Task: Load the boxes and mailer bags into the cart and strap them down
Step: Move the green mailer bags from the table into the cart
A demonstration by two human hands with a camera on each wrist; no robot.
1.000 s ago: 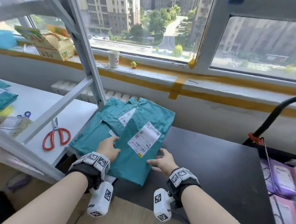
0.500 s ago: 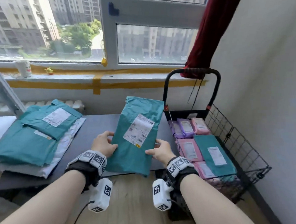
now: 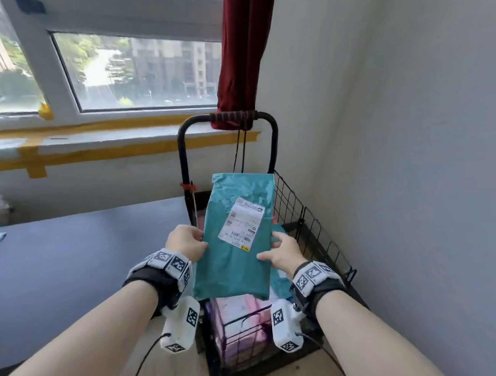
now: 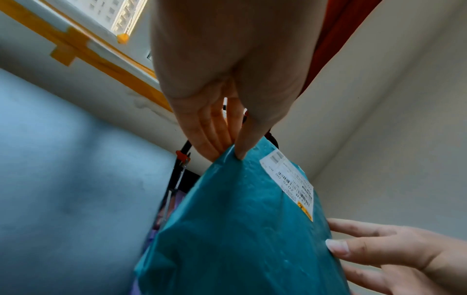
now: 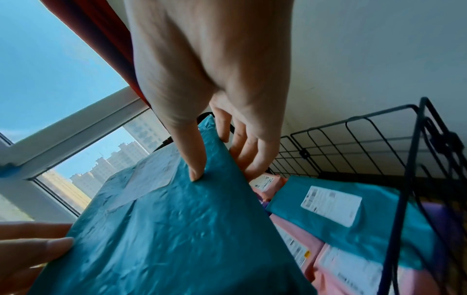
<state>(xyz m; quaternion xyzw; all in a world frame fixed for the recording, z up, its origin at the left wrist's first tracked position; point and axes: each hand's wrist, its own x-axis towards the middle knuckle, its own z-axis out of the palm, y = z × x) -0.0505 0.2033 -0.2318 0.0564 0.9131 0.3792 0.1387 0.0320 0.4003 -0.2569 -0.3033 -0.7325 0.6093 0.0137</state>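
Now lifted off the dark table (image 3: 72, 254), the teal plastic mailer bag (image 3: 238, 240), pinched by left hand (image 3: 186, 242) and right hand (image 3: 281, 250), hangs above the black wire cart (image 3: 309, 222), ready to drop in.

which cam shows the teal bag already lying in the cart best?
Right wrist: the loaded teal bag lies in plain sight, label up, on pink mailers. Head view shows only slivers past the held bag. Left wrist shows none of it.

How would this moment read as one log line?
step: loading | both hands hold teal plastic mailer bag | above black wire cart
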